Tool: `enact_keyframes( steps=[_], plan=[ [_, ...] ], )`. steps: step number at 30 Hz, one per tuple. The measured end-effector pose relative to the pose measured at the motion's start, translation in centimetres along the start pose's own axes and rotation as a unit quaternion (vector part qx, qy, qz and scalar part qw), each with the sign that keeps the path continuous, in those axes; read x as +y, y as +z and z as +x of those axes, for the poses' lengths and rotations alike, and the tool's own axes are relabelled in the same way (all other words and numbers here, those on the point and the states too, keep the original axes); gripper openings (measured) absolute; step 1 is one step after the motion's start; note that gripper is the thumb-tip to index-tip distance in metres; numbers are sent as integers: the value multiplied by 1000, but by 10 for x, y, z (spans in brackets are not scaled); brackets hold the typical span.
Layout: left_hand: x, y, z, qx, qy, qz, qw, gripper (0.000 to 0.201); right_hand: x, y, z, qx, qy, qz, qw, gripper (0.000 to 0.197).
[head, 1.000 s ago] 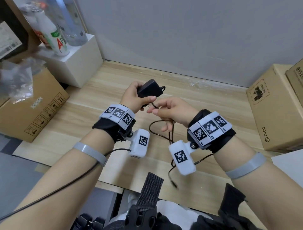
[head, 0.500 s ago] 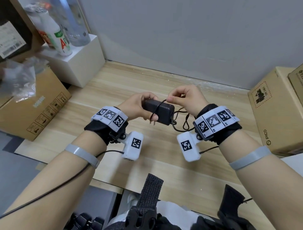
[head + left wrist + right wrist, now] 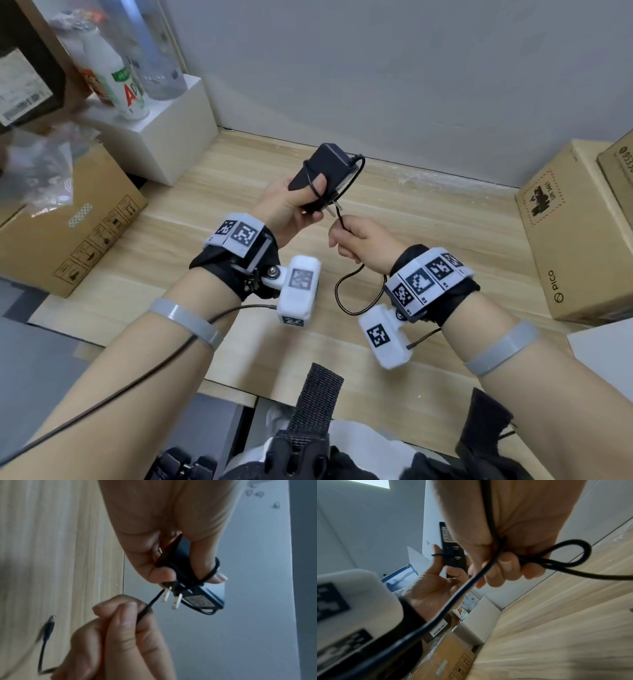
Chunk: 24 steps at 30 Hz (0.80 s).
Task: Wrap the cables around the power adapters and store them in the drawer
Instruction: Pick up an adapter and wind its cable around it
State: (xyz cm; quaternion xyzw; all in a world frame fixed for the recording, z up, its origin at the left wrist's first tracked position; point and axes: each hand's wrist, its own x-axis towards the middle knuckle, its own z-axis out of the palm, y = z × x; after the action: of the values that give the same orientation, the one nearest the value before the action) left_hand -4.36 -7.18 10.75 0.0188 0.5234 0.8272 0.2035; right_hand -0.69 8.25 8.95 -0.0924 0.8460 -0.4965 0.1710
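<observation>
A black power adapter (image 3: 325,171) is held up over the wooden desk (image 3: 428,219) by my left hand (image 3: 291,209), thumb pressed on its face; its two metal prongs (image 3: 171,599) point toward my right hand. A thin black cable (image 3: 346,287) loops around the adapter and over my left thumb, then runs down into my right hand (image 3: 356,243), which pinches it just below the prongs. The slack hangs in a loop under my right wrist. The cable's barrel plug (image 3: 49,626) dangles free. In the right wrist view the cable (image 3: 471,582) crosses my right hand's fingers (image 3: 505,568).
Cardboard boxes stand at the left (image 3: 68,222) and at the right (image 3: 575,240) of the desk. A white box (image 3: 164,137) with bottles (image 3: 116,82) on it sits at the back left against the grey wall. No drawer is visible.
My left hand turned the adapter from lying crosswise to standing up, farther from me. My right hand came down from above the adapter to below its prongs, drawing the cable around it.
</observation>
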Motion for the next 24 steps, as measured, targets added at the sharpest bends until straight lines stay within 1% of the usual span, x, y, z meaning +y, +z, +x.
enact_keyframes(
  steps=[1,2,4,6,8,11,14,16,18,19,21,22,24],
  plan=[
    [-1,0,1,25,2,19,1000,40,-1,0,-1,-8,-4,-10,1000,30],
    [-3,1,2,48,6,34,998,34,-3,0,-2,-17,-7,-19,1000,30],
    [-4,-1,4,83,14,61,995,30,-8,1,-3,-33,-3,-29,999,30],
    [-5,-2,6,111,18,112,987,23,-13,1,-4,-45,11,-29,999,29],
    [-6,-4,8,133,27,176,975,26,-18,1,-5,-61,25,-23,998,28],
    [-10,-9,12,140,49,252,956,36,-26,-2,-9,-94,30,-25,995,21],
    [-16,-17,14,137,53,302,942,43,-32,-6,-13,-121,12,-12,992,5],
    [-20,-21,15,133,55,348,926,46,-35,-11,-17,-131,8,12,991,18],
    [-23,-23,15,130,55,408,902,45,-38,-17,-20,-118,7,47,992,33],
    [-24,-24,16,124,51,425,895,45,-40,-21,-21,-111,-1,69,991,39],
    [-28,-26,16,99,29,427,899,48,-41,-28,-18,-80,-26,130,988,53],
    [-29,-26,15,80,15,422,903,50,-41,-31,-15,-47,-36,160,985,54],
    [-31,-27,13,37,-7,429,902,50,-36,-36,-6,35,-37,185,981,42]
  ],
)
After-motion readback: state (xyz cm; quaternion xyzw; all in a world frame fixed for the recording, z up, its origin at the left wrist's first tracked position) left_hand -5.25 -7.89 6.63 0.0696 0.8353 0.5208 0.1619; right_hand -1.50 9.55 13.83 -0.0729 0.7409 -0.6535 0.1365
